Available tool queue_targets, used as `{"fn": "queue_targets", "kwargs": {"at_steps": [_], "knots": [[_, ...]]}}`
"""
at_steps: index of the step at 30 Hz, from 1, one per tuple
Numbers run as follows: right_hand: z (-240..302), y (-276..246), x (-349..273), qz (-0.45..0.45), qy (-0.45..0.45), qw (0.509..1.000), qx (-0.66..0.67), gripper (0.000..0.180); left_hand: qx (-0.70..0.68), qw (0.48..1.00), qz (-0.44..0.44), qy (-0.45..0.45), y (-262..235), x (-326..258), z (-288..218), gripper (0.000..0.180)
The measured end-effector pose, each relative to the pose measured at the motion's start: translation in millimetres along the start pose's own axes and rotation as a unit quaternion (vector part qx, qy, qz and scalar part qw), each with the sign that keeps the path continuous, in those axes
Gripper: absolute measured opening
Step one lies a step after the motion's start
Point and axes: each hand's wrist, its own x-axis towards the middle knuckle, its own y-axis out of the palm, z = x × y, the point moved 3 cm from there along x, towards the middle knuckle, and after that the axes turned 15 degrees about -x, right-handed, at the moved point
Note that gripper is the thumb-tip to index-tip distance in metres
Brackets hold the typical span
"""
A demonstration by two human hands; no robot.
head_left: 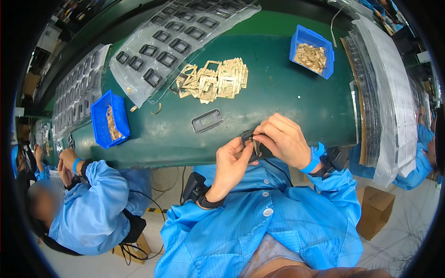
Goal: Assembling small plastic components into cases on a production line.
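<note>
In front of my chest, my left hand (pixel 232 163) is closed around a small black plastic frame (pixel 247 135), thumb laid along its side. A narrow tan strip (pixel 257 149) lies against this frame. My right hand (pixel 283 137) pinches at the strip's upper end with thumb and forefinger; the fingertips hide the exact contact. Just beyond my left hand, another black plastic frame (pixel 207 121) rests on the green table (pixel 278 97). Farther off sits a pile of tan, frame-shaped adhesive pieces (pixel 213 81).
Blue bins with tan strips stand at left (pixel 98 121) and far right (pixel 328 59). A clear plastic tray (pixel 134 85) of black frames lies at the back left. Stacked trays (pixel 384 102) line the right edge. A co-worker in blue (pixel 92 208) sits at left.
</note>
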Motion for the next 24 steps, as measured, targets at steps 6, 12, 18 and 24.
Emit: {"fn": "queue_targets", "kwargs": {"at_steps": [6,12,18,24], "knots": [[2.4,0.6,1.1,0.001,-0.028,0.999,-0.034,0.017,-0.002,1.0,0.002,0.01,-0.5,1.1,3.8,0.018],[3.0,11.2,-2.1,-0.005,-0.044,0.997,-0.063,0.018,0.0,1.0,-0.011,0.024,-3.3,2.2,6.0,0.02],[7.7,15.3,-9.5,-0.012,-0.038,0.996,-0.08,0.017,-0.079,0.996,0.0,-0.037,0.9,1.4,-0.7,0.019],[16.8,8.7,-20.3,0.011,-0.019,0.999,-0.044,0.016,-0.097,0.995,-0.013,-0.016,-5.5,3.7,-2.9,0.02]]}}
